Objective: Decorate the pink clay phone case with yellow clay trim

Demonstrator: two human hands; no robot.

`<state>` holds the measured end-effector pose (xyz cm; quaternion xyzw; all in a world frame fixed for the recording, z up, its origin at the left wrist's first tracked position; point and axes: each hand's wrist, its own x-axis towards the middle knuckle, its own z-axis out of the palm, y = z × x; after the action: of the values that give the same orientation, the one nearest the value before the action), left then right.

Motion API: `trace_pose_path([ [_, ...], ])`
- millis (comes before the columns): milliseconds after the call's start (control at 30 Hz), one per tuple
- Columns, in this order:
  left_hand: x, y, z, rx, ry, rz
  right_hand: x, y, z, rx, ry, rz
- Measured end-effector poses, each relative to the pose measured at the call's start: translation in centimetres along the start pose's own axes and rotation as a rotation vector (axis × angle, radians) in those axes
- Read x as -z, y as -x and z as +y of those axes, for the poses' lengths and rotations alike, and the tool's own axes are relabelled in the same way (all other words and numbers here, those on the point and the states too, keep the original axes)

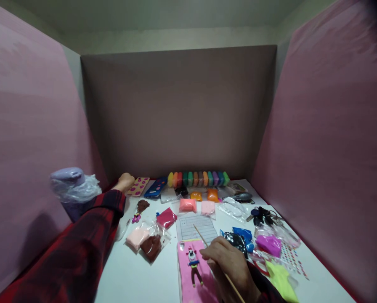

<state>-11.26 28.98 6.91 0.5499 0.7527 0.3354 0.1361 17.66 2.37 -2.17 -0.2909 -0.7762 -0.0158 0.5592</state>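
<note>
The white worktop (pixel 150 282) carries a pink case (pixel 185 282), long axis running away from the person. The nearer right hand (pixel 228 261), over the case's right side, grips a thin stick (pixel 201 236); the left hand (pixel 125 182) lies far beyond its left, grip unclear.
</note>
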Motion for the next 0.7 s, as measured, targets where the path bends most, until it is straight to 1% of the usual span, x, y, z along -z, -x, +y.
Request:
trace_pose_path([
  [100,0.2,0.6,-0.2,0.06,0.041,-0.047,0.0,0.3,0.2,-0.015,-0.012,-0.008],
  [233,-0.2,0.9,-0.1,0.108,0.101,-0.1,0.0,0.7,0.3,-0.015,-0.015,-0.028],
  [333,-0.5,0.9,0.0,0.11,0.144,-0.14,0.1,0.7,0.2,-0.022,-0.009,-0.039],
  [400,-0.4,0.9,-0.1,0.093,0.164,-0.147,0.1,0.6,0.1,-0.024,-0.005,-0.039],
  [467,0.0,0.8,-0.3,0.075,0.171,-0.134,0.1,0.5,0.1,-0.021,-0.003,-0.032],
  [600,0.9,0.8,-0.9,0.065,0.153,-0.07,0.0,0.4,0.2,0.008,-0.01,-0.002],
  [700,0.8,1.1,-1.2,0.062,0.141,-0.012,0.1,0.5,0.1,-0.015,-0.021,-0.014],
])
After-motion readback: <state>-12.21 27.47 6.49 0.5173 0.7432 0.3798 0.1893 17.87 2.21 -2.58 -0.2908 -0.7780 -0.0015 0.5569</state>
